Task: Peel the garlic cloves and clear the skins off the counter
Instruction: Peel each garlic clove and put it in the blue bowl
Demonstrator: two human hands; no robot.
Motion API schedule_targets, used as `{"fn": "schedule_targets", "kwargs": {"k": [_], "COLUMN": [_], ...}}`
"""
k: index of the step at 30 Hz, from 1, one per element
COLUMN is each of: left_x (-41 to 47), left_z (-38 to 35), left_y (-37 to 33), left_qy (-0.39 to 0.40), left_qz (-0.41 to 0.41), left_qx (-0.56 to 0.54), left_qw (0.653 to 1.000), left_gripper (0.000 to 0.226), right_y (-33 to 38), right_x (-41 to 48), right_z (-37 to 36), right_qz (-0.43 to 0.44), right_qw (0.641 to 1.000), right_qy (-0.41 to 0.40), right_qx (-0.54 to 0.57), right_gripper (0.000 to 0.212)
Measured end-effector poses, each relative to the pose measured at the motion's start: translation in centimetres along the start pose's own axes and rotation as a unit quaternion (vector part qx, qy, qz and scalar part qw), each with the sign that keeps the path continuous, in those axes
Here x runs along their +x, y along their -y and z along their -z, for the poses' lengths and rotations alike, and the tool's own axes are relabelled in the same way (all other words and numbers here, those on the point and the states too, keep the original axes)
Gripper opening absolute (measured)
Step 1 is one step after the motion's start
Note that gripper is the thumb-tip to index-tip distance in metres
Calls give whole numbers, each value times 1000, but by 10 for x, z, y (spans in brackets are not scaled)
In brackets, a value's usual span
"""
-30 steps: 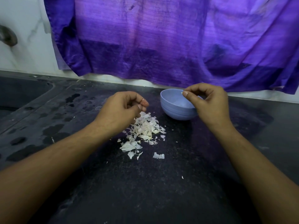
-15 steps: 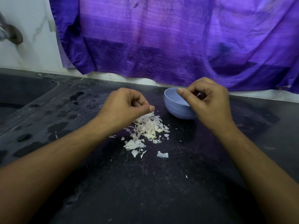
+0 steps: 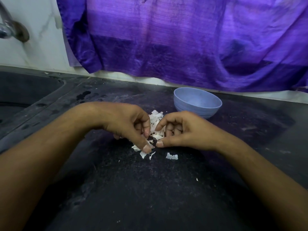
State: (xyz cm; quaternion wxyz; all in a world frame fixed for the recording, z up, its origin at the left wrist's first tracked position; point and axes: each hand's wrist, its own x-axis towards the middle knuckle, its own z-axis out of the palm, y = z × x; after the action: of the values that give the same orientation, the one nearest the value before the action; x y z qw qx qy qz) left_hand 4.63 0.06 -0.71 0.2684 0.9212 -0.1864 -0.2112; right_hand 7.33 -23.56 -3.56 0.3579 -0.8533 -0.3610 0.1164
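Note:
A pile of white garlic skins (image 3: 155,120) lies on the dark counter (image 3: 150,189). My left hand (image 3: 126,124) and my right hand (image 3: 185,130) curl around the pile from either side, fingertips down among the skins, thumbs nearly meeting at its front. Both hands cup the skins; how much each one grips is hidden by the fingers. A loose skin flake (image 3: 172,156) lies just in front of the hands. A pale blue bowl (image 3: 197,101) stands behind my right hand; no cloves show in it from here.
A sink basin (image 3: 25,90) is sunk into the counter at the left, with a metal tap (image 3: 10,29) on the white wall above it. A purple cloth (image 3: 183,39) hangs along the back wall. Tiny skin crumbs dot the counter.
My right hand has come away from the bowl down to the skin pile. My left hand has dropped onto the pile too, and both now close in around it.

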Motion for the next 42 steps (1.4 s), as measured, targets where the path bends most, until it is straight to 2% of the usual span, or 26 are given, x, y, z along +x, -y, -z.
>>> {"fn": "schedule_targets", "kwargs": {"k": [3, 5, 10, 12, 18, 24, 27, 30, 33, 36, 39, 42], "left_x": [3, 6, 8, 9, 9, 9, 8, 8, 9, 8, 8, 9], "left_z": [-2, -2, -3, -3, -1, 0, 0, 0, 3, 7, 6, 4], "left_y": [3, 4, 5, 4, 7, 8, 7, 7, 10, 12, 12, 11], "left_qy": [-4, -20, -68, -75, -59, -72, -68, -77, -120, -167, -185, -185], "left_qz": [3, -6, -25, -29, -14, -21, -21, -28, -32, -40, -34, -30], "left_qx": [10, -7, -16, -13, -7, -14, -29, -59, -43, 37, 88, 111], "left_qw": [1000, 1000, 997, 997, 998, 997, 997, 995, 991, 985, 978, 976], "left_gripper": [35, 25, 14, 12, 23, 11, 10, 11, 11, 4, 12, 9], "right_y": [-1, -3, -10, -11, -14, -12, -10, -8, -4, 0, 4, 7], "right_x": [-1, 0, 4, 4, 5, 5, 5, 5, 6, 7, 10, 13], "right_z": [3, 2, 3, 4, 5, 3, 1, -4, -10, -14, -23, -28], "right_qz": [-11, -13, 3, 4, -1, 0, 11, 35, 81, 132, 139, 133], "right_qw": [999, 996, 993, 993, 996, 998, 999, 997, 992, 977, 968, 965], "right_qy": [-28, -32, -35, -40, -40, -44, -51, -68, -86, -89, -64, -55], "right_qx": [-43, -86, -108, -113, -77, -43, 11, 20, -35, -141, -200, -218], "right_gripper": [47, 46, 17, 12, 11, 13, 17, 16, 14, 20, 21, 19]}}
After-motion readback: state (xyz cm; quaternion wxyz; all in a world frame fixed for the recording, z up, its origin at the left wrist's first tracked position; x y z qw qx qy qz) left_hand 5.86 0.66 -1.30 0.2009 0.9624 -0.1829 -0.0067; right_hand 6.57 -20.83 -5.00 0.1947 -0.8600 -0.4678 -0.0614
